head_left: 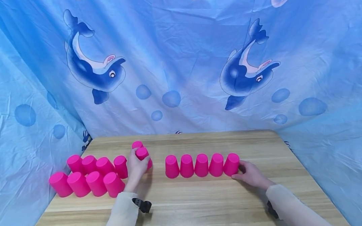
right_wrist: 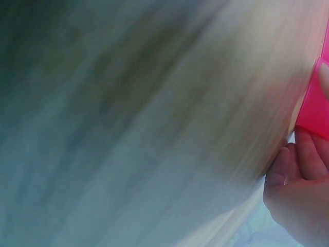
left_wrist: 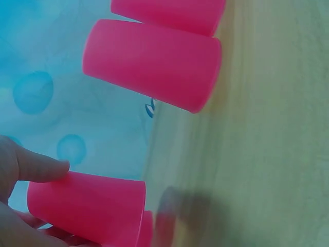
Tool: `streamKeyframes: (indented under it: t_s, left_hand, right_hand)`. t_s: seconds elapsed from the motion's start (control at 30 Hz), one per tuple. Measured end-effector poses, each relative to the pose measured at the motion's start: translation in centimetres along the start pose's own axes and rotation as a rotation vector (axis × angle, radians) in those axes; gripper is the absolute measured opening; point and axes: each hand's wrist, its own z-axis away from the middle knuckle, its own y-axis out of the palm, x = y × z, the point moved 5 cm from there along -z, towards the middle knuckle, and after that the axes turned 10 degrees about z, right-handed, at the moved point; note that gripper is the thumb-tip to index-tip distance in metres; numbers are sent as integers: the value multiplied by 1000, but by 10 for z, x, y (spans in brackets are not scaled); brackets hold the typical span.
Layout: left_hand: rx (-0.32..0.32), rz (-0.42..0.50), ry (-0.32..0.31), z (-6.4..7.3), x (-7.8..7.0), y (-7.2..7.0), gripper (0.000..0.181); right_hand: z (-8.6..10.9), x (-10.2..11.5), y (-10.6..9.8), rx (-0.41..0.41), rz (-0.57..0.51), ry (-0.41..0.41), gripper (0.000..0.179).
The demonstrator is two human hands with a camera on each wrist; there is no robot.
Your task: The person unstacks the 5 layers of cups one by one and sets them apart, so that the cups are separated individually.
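Observation:
My left hand (head_left: 136, 166) holds an upside-down pink plastic cup (head_left: 141, 153). In the left wrist view, the thumb lies along one side of this cup (left_wrist: 87, 206) and the fingers are on the other. Another pink cup (head_left: 137, 144) stands just behind it, partly hidden. To the right, several upside-down pink cups stand in a row, with a cup (head_left: 201, 165) at its middle. My right hand (head_left: 251, 173) has its thumb and fingers around the lower part of the row's rightmost cup (head_left: 231, 164), seen only partly in the right wrist view.
Left of my left hand, more upturned pink cups stand in two rows, a back-row cup (head_left: 105, 166) and a front-row cup (head_left: 96, 183) among them. Everything stands on a wooden table (head_left: 195, 208). A blue dolphin-print curtain (head_left: 183, 59) hangs behind and along the sides.

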Motion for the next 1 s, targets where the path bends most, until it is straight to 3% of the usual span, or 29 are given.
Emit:
streamKeyframes:
  t_s: [0.27,1.0]
  left_hand:
    - [-14,0,-59,0,11,1,58]
    - [10,21,-94,0,18,1,61]
  right_hand:
    - [0,0,-1,-4,1,-8,68]
    - [-1,-2,0,-9,4,-12,68]
